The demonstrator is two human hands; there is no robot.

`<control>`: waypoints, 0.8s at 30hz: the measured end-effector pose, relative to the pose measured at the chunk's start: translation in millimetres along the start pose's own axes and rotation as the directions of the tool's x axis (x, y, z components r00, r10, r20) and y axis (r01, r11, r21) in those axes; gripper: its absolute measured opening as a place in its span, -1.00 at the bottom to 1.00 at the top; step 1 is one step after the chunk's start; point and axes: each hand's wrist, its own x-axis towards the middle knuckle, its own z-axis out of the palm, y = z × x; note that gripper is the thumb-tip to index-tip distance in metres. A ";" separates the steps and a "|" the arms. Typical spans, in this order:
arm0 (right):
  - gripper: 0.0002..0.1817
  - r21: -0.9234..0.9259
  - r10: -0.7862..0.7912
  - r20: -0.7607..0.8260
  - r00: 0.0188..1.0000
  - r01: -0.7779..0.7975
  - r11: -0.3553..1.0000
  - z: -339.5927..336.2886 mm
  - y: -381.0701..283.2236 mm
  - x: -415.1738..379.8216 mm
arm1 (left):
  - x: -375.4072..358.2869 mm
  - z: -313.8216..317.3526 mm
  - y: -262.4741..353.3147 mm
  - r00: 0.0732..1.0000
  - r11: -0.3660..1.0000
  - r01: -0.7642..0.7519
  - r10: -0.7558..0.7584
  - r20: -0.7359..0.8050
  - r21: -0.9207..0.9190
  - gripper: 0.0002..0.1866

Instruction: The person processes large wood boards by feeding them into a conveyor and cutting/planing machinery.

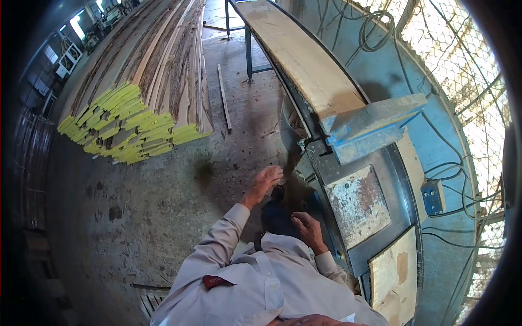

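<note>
Left hand [267, 179] is reaching out with fingers loosely spread, holding nothing, at the edge of the grey metal machine body [359, 201]. Right hand [306, 227] is curling narrow against that machine's dark side; any grip cannot be told. Yellow-ended stacked timber boards [133, 127] are lying on the concrete floor [163, 201], well apart.

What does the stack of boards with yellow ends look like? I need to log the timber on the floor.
The stack of boards lies flat on the concrete floor, left of the machine, running away into the background. It holds many long, thin planks of raw wood in several layers, some with dark, bark-like edges. The near ends are painted bright yellow and sit unevenly, some sticking out further than others. One thin loose strip lies on the floor beside it. Neither hand touches it.
</note>
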 end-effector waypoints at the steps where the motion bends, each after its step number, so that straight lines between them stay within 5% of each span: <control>1: -0.71 -0.008 0.016 0.013 1.000 -0.016 1.000 1.7 1.4 16.7 | 20.6 3.1 7.7 1.000 1.000 0.009 -0.009 0.005 0.009 -0.43; 12: -0.65 0.086 0.208 -0.117 0.971 -0.198 0.976 -14.3 -12.8 159.2 | 242.5 44.8 66.2 0.964 0.951 0.192 -0.136 0.230 -0.242 -0.39; 16: -0.65 0.192 0.318 -0.145 0.937 -0.288 0.938 -22.0 -5.8 175.9 | 274.4 65.1 69.2 0.896 0.874 0.437 -0.401 0.190 -0.214 -0.30; 24: -0.66 0.404 0.409 -0.286 0.866 -0.278 0.872 -15.8 1.5 182.3 | 294.7 73.9 72.6 0.846 0.815 0.533 -0.512 0.148 -0.226 -0.33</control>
